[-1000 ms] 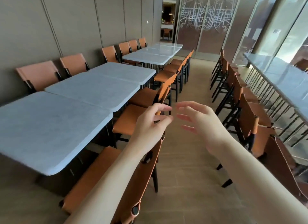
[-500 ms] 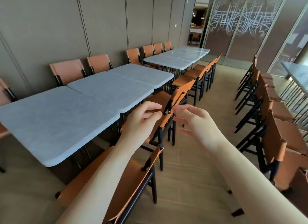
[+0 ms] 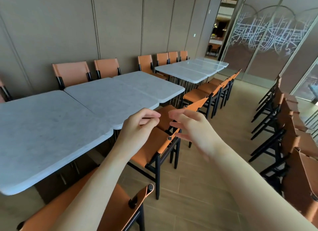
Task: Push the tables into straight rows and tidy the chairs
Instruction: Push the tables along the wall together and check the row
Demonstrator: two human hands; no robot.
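Above the orange chair [image 3: 151,148] beside the desk [image 3: 56,127], your left hand [image 3: 137,127] and right hand [image 3: 192,129] hover, each grip loosely curled, holding nothing.

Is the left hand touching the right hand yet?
Apart. The head view shows a strip of orange chair seat between the left hand's fingertips and the right hand's.

Restaurant dining room: rowed marble tables [image 3: 110,95], leather chairs [image 3: 72,72].

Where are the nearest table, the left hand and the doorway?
nearest table [image 3: 44,132], head view, middle of its grey top
left hand [image 3: 136,127], head view, back of the hand
doorway [image 3: 217,36], head view, dark opening in the far wall
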